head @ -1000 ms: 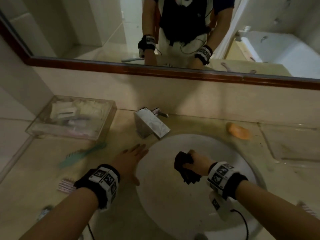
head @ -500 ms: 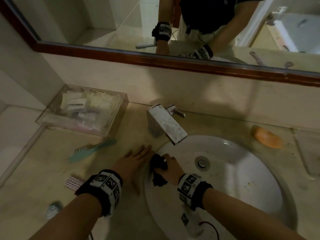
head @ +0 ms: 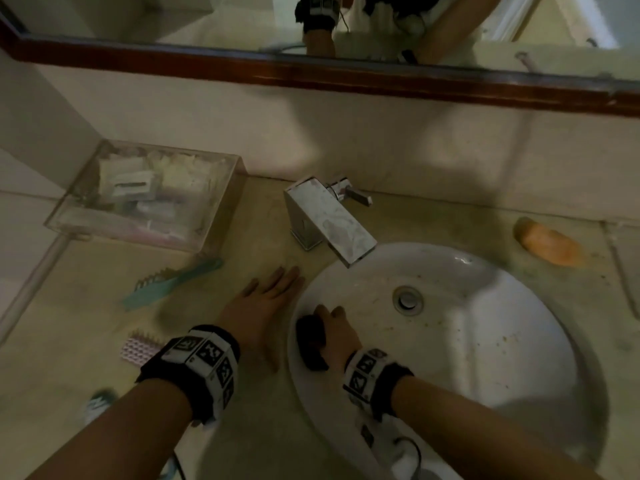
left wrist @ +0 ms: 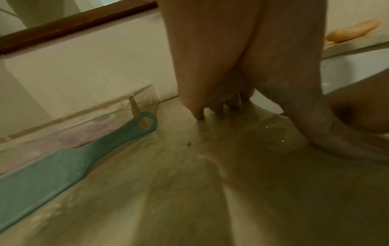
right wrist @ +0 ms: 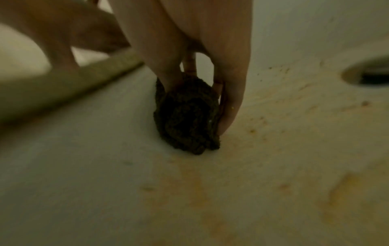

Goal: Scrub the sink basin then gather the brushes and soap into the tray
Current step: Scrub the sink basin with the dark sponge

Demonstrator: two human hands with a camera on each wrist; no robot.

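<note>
My right hand (head: 334, 332) (right wrist: 195, 93) grips a dark scrubbing pad (head: 311, 344) (right wrist: 187, 116) and presses it against the left inner wall of the white sink basin (head: 485, 341) (right wrist: 273, 149), which is speckled with brownish stains. Flat on the counter just left of the basin rim rests my left hand (head: 263, 306) (left wrist: 221, 93), fingers straight. A teal brush (head: 169, 284) (left wrist: 63, 159) lies left of that hand, in front of the clear tray (head: 221, 199). A pink brush (head: 136, 349) lies nearer me. The orange soap (head: 550, 245) (left wrist: 353, 30) sits on the counter at the basin's far right.
A square chrome faucet (head: 329, 220) overhangs the basin's back edge, and the drain (head: 408, 299) sits mid-basin. The tray holds several small packets. A wood-framed mirror (head: 311, 74) runs along the wall. A small pale-green object (head: 98, 405) lies at the counter's near left.
My right hand has carried the scrubbing pad from the middle of the basin to its left wall and lower down. The left hand stays flat on the counter.
</note>
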